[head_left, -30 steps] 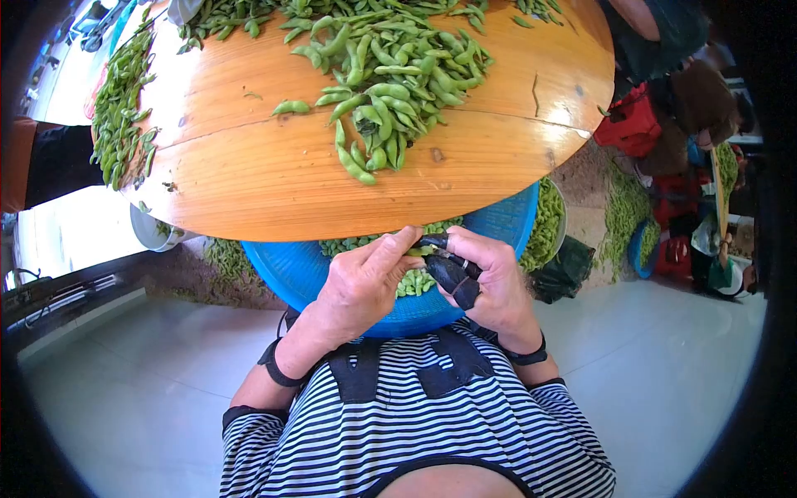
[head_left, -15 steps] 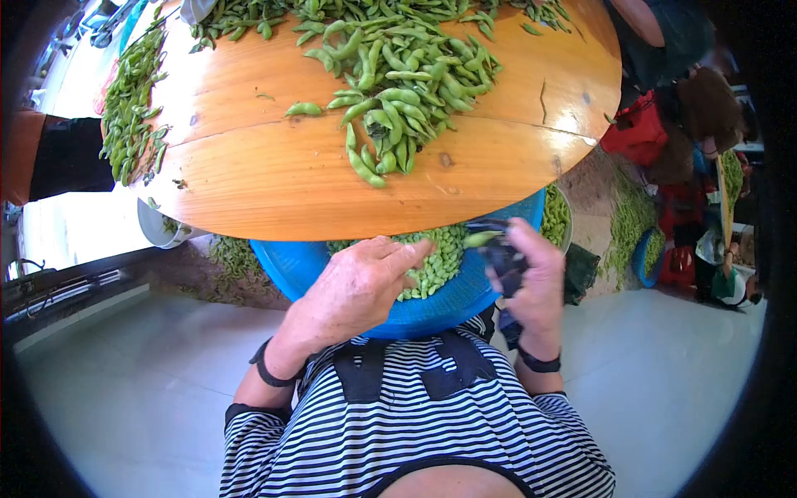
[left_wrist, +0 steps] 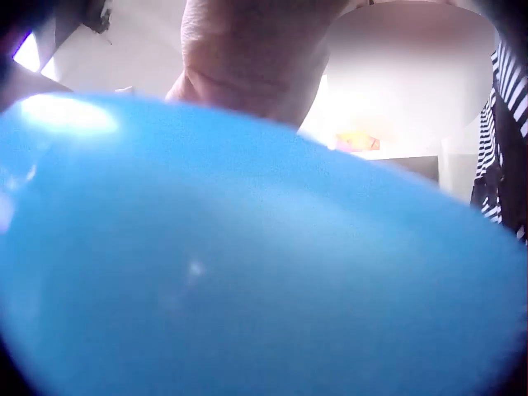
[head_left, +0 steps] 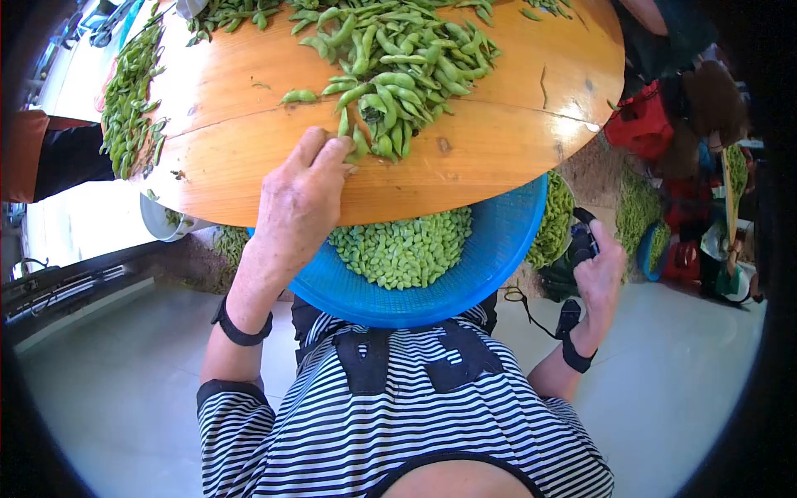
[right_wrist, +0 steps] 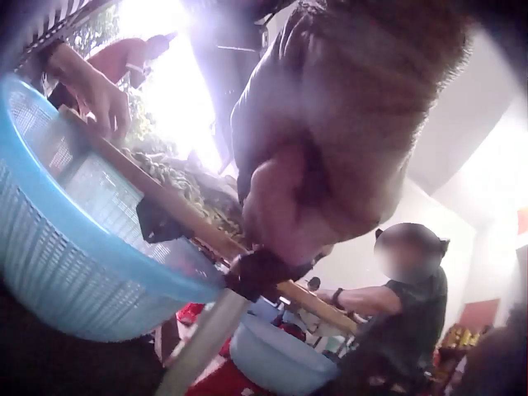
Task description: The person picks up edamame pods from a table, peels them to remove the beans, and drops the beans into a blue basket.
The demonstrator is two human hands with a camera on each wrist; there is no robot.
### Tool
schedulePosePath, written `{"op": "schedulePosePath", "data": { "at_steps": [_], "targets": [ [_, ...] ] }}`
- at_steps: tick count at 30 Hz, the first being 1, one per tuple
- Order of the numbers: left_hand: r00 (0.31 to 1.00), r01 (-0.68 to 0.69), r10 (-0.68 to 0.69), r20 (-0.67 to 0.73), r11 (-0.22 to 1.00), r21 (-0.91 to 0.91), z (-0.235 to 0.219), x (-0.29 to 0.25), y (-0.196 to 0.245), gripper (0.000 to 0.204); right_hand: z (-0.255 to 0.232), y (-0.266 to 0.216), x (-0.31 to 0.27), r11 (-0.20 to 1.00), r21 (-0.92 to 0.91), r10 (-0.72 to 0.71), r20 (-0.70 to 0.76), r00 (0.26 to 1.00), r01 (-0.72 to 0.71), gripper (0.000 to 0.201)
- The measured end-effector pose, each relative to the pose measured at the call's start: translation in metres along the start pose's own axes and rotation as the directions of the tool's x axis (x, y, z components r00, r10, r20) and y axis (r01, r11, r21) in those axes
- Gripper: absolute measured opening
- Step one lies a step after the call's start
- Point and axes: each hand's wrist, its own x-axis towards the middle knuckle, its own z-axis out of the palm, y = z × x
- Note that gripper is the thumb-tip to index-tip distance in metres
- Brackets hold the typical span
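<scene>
Bent over the table's near edge, my left hand (head_left: 300, 195) has its thumb and fingers around the lower end of a green soybean pod (head_left: 359, 143). This pod lies at the near tip of a pod heap (head_left: 398, 91). My right hand (head_left: 599, 270) is out to the right of the blue basket (head_left: 390, 311), its fingers curled round a black tool (head_left: 584, 245) whose kind does not show. A black cover sits on a fingertip. Shelled green beans (head_left: 403, 249) fill the bottom of the basket. In the right wrist view the right hand (right_wrist: 330, 148) is seen from below.
The round wooden table (head_left: 224, 166) overhangs the basket. More pods (head_left: 129, 108) lie along its left side. A white bucket (head_left: 162, 224) stands below left, a basin of pods (head_left: 554, 224) at right. A thin black cord (head_left: 527, 311) hangs by my right wrist. Other people sit around.
My hands were together over the basket with a pod at the black tool. They parted; my left hand moved up to the pods on the table, my right hand went out to the right.
</scene>
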Motion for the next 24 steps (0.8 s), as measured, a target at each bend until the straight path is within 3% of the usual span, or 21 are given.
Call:
{"op": "schedulePosePath", "data": {
  "at_steps": [2, 4, 6, 7, 8, 9, 10, 12, 15, 16, 17, 18, 20, 22, 24],
  "targets": [
    [0.999, -0.008, 0.008, -0.034, 1.000, -0.008, 0.001, -0.003, -0.004, 0.022, 0.005, -0.014, 0.000, 0.988, 0.141, -0.067, 0.032, 0.997, 0.062, 0.030],
    [0.997, -0.016, 0.015, -0.069, 1.000, -0.014, 0.001, -0.006, -0.004, 0.023, 0.009, -0.033, -0.001, 0.979, 0.158, -0.139, 0.053, 0.989, 0.129, 0.027],
    [0.992, 0.118, -0.124, -0.030, 0.983, -0.141, -0.002, -0.011, 0.003, 0.020, 0.019, -0.054, -0.005, 0.884, 0.458, -0.198, 0.179, 0.964, 0.097, 0.024],
    [0.992, 0.117, -0.123, -0.029, 0.983, -0.143, 0.000, -0.016, 0.008, 0.020, 0.025, -0.069, -0.008, 0.836, 0.536, -0.245, 0.183, 0.952, 0.112, 0.023],
    [0.976, 0.217, -0.207, 0.068, 0.892, -0.397, 0.004, -0.021, 0.016, 0.018, 0.029, -0.080, -0.010, 0.782, 0.611, -0.292, 0.183, 0.939, 0.124, 0.022],
    [0.948, 0.317, -0.260, 0.184, 0.727, -0.609, 0.008, -0.026, 0.023, 0.017, 0.029, -0.084, -0.010, 0.795, 0.592, -0.348, 0.263, 0.900, 0.135, 0.041],
    [0.948, 0.317, -0.260, 0.183, 0.726, -0.610, 0.013, -0.031, 0.030, 0.017, 0.039, -0.087, -0.008, 0.762, 0.582, -0.477, 0.206, 0.854, 0.285, 0.043],
    [0.948, 0.320, -0.189, 0.258, 0.571, -0.756, 0.022, -0.038, 0.041, 0.018, 0.038, -0.115, -0.011, 0.734, 0.640, -0.483, 0.256, 0.838, 0.228, 0.029],
    [0.912, 0.410, -0.219, 0.347, 0.505, -0.760, 0.026, -0.042, 0.050, 0.021, 0.046, -0.123, -0.011, 0.732, 0.657, -0.483, 0.311, 0.819, 0.182, 0.030],
    [0.907, 0.420, -0.225, 0.356, 0.497, -0.759, 0.024, -0.046, 0.050, 0.021, 0.048, -0.124, -0.016, 0.721, 0.680, -0.462, 0.327, 0.825, 0.133, 0.029],
    [0.923, 0.384, -0.214, 0.319, 0.547, -0.744, 0.026, -0.048, 0.046, 0.021, 0.052, -0.121, -0.017, 0.706, 0.707, -0.419, 0.365, 0.831, 0.046, 0.025],
    [0.937, 0.347, -0.201, 0.284, 0.597, -0.723, 0.027, -0.048, 0.044, 0.020, 0.051, -0.120, -0.016, 0.708, 0.705, -0.418, 0.368, 0.830, 0.044, 0.025],
    [0.943, 0.333, -0.216, 0.253, 0.587, -0.738, 0.028, -0.046, 0.047, 0.020, 0.049, -0.120, -0.016, 0.676, 0.735, -0.395, 0.426, 0.813, -0.057, 0.018],
    [0.949, 0.312, -0.225, 0.220, 0.579, -0.753, 0.028, -0.044, 0.050, 0.021, 0.050, -0.115, -0.015, 0.689, 0.724, -0.410, 0.418, 0.811, -0.025, 0.017],
    [0.976, 0.218, -0.171, 0.137, 0.700, -0.680, 0.026, -0.043, 0.048, 0.021, 0.053, -0.110, -0.013, 0.702, 0.712, -0.423, 0.412, 0.807, 0.004, 0.016]
  ]
}}
